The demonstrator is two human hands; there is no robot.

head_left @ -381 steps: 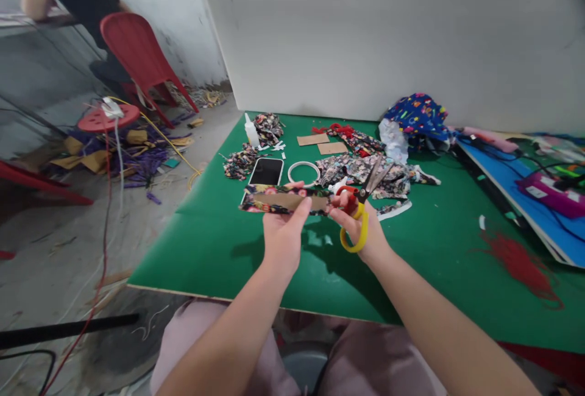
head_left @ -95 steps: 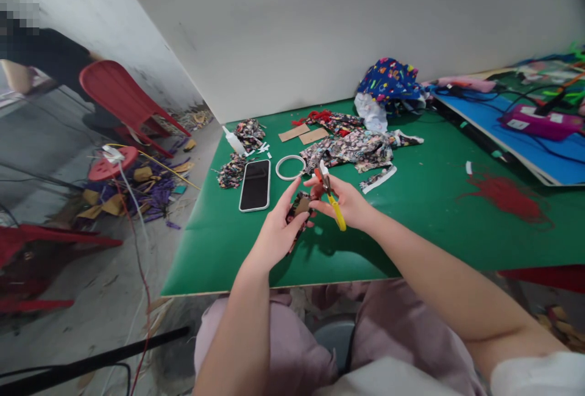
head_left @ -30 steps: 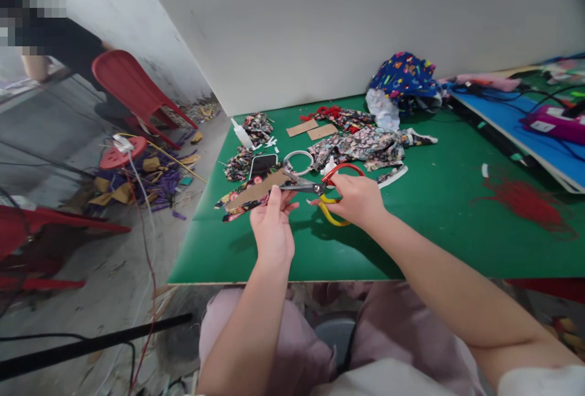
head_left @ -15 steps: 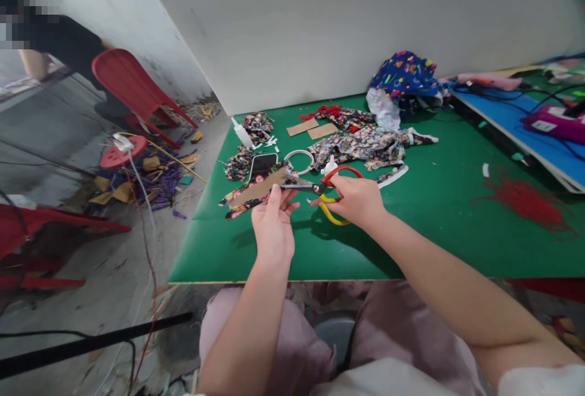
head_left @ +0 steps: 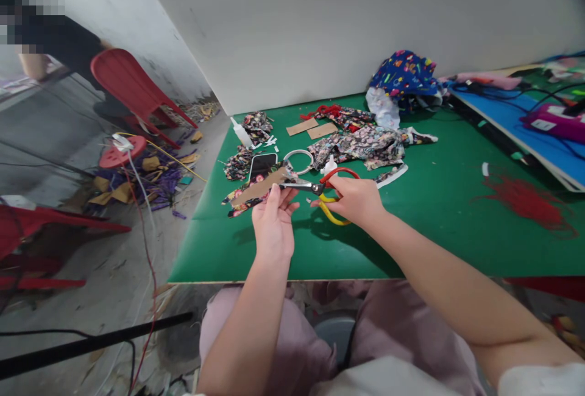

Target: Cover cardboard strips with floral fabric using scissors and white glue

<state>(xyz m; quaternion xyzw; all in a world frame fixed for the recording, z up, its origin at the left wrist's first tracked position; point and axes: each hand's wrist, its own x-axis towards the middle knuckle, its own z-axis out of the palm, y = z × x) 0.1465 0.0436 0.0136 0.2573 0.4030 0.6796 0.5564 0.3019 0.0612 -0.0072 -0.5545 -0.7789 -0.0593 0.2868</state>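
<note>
Scissors (head_left: pixel 332 219) with one red and one yellow handle are gripped in my right hand (head_left: pixel 357 199). Their blades point left, at the end of a dark floral fabric piece (head_left: pixel 238 208). My left hand (head_left: pixel 274 219) pinches that fabric between thumb and fingers, with a brown card strip (head_left: pixel 256 190) lying along it. How far the blades reach into the fabric is hard to see. Just behind are a phone (head_left: pixel 264 163) and a pale ring (head_left: pixel 298 162). A small white object (head_left: pixel 329 166) stands behind the scissors.
Floral fabric (head_left: pixel 361 145), brown cards (head_left: pixel 301 127) and a white squeeze bottle (head_left: pixel 242 134) lie on the green table (head_left: pixel 434 225). Red threads (head_left: pixel 525 204) are at right, near a blue board (head_left: pixel 516 122). A person sits at far left by a red chair (head_left: pixel 125 79).
The free left end of the fabric has shifted slightly right and up. Both hands keep nearly the same place and grip.
</note>
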